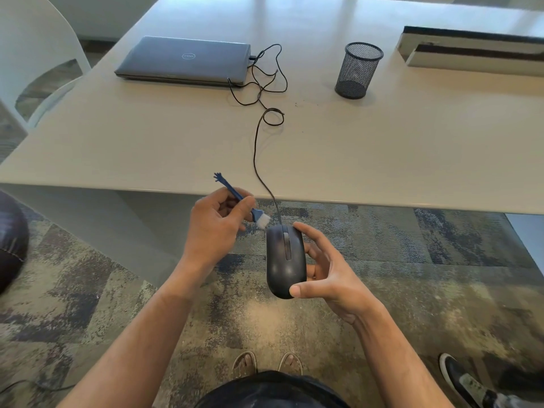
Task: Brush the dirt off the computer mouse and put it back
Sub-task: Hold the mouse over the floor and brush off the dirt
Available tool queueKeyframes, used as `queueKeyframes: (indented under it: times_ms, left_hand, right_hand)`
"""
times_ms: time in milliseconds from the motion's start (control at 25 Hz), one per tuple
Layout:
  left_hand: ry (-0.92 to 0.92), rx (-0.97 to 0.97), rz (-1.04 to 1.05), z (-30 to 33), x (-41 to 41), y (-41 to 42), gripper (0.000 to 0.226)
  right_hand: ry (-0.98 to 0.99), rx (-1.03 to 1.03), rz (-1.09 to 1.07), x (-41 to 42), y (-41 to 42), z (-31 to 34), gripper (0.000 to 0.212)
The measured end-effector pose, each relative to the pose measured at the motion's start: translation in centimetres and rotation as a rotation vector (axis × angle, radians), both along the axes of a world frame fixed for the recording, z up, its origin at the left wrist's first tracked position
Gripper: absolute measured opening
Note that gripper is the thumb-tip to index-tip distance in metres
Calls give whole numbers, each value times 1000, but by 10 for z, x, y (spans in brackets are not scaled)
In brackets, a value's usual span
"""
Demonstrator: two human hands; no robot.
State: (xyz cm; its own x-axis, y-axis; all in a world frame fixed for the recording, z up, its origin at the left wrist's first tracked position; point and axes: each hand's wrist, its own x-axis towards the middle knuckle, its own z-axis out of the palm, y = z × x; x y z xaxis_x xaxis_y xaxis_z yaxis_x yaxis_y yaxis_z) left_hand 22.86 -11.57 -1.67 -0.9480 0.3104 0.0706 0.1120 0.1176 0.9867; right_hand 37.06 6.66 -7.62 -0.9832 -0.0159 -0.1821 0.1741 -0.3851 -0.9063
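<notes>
Sandalled feet (267, 363) stand on patterned carpet (382, 290), below the right hand (326, 269) grasping a black corded computer mouse (285, 260) off the pale table's (147, 136) near edge. Left hand (215, 231) pinches a small blue white-bristled brush (244, 203) just beside it; the far closed grey laptop (184, 60) reads Dell.

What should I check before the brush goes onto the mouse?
1. Mouse held firmly: ok, right hand clasps it, thumb at the near end.
2. Brush gripped: ok, left hand pinches the blue handle.
3. Bristles aimed at the mouse: ok, white tip sits just off its front left corner, not clearly touching.
4. Cable slack: ok, loose loops lie on the table.
5. Mouse clear of the table: ok, held over the carpet.
6. Dirt left on the mouse: cannot tell.
</notes>
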Motion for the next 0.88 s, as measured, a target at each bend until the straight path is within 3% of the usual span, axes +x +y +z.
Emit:
queueKeyframes:
  times_ms: [200, 440, 880]
  left_hand:
    - [-153, 195, 61, -11, 0, -1, 1]
    - [-182, 339, 12, -16, 6, 4, 15]
    - [-145, 401, -103, -20, 8, 3, 10]
  right_hand:
    - [28, -93, 27, -1, 2, 0, 103]
    - [51, -146, 20, -4, 5, 2, 102]
    - [47, -104, -53, -18, 10, 7, 102]
